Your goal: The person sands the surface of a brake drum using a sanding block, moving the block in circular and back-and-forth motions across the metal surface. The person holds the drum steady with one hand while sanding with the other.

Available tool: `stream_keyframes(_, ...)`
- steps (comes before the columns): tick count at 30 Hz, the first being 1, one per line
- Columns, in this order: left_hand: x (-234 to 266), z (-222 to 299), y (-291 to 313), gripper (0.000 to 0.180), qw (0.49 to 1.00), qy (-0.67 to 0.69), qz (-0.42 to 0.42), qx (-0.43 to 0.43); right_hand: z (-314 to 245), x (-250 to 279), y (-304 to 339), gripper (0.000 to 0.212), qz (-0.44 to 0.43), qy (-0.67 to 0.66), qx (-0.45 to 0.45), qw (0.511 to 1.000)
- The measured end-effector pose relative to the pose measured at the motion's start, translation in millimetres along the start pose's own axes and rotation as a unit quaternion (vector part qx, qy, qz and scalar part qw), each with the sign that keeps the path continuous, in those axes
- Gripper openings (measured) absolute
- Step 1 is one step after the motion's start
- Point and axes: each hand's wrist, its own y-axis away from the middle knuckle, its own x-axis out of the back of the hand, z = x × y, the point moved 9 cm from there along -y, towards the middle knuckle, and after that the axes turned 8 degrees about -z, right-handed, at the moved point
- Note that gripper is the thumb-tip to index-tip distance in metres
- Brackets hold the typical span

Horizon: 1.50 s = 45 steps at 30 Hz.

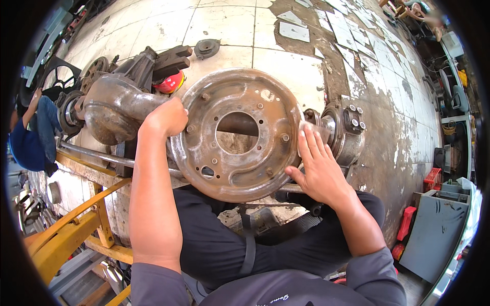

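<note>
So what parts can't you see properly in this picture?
Head view only:
- Left hand fingertips: curled behind the rusty round plate, so the grip is hidden.
- Axle shaft: only a short bit shows through the plate's centre hole.
- Right hand palm: pressed flat on the plate's edge, hiding whatever is beneath.
- Person at the left edge: mostly cut off by the rim.

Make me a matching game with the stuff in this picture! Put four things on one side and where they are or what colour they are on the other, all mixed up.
Things:
1. round backing plate
2. left hand
3. right hand
4. stand

Descriptions:
A. yellow, at the lower left
B. rusty brown with a big hole in the middle
C. flat on the plate's right rim, fingers spread
D. gripping the plate's left rim

Pairs: 1-B, 2-D, 3-C, 4-A
</note>
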Motion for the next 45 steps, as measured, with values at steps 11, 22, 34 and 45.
stream_keyframes(11,1,3,1,0.036,0.999,0.008,-0.034,0.008,-3,5,-5,0.086,0.003,0.008,-0.01,1.0)
stream_keyframes(22,1,6,4,0.036,0.999,-0.014,-0.031,0.009,2,5,-14,0.085,0.022,0.013,-0.012,1.0)
stream_keyframes(34,0,2,2,0.035,0.999,-0.015,-0.03,0.018,3,8,-17,0.082,0.017,0.009,0.006,1.0)
stream_keyframes(45,-10,4,-6,0.034,0.986,-0.138,-0.076,-0.049,-6,12,-15,0.08,0.039,0.036,0.018,0.998)
